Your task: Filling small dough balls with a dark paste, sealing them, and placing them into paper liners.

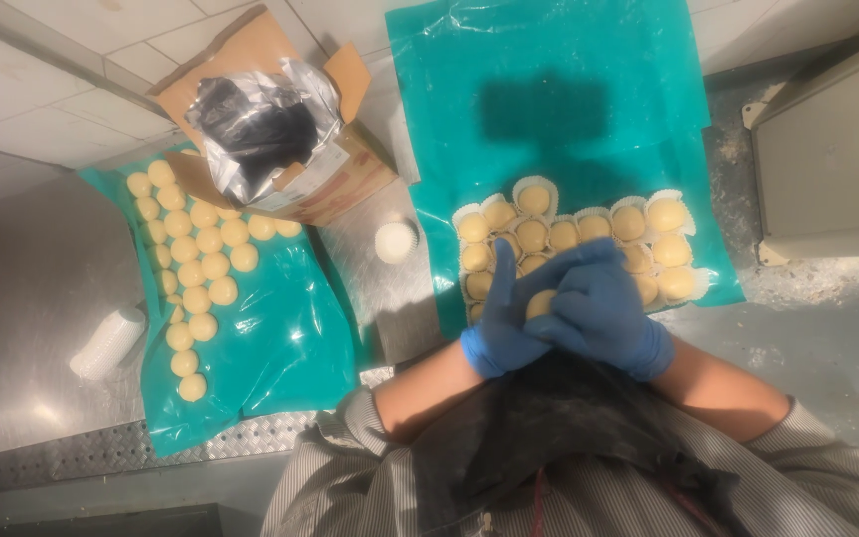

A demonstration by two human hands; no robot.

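Observation:
Both my hands wear blue gloves and meet over the near edge of the right teal sheet (pixel 549 99). Between them sits one pale yellow dough ball (pixel 540 302); my left hand (pixel 502 323) cups it from the left and my right hand (pixel 603 310) wraps over it from the right. Just beyond my hands lie several yellow balls in white paper cups (pixel 631 223), set in rows on that sheet. Some cups are hidden under my hands.
On the left teal sheet (pixel 280 348) lie several bare yellow balls (pixel 201 264). An open cardboard box (pixel 280 129) with a foil bag stands behind them. A stack of white paper cups (pixel 396 242) stands between the sheets; another stack (pixel 108 342) lies far left. A grey machine (pixel 832 149) sits right.

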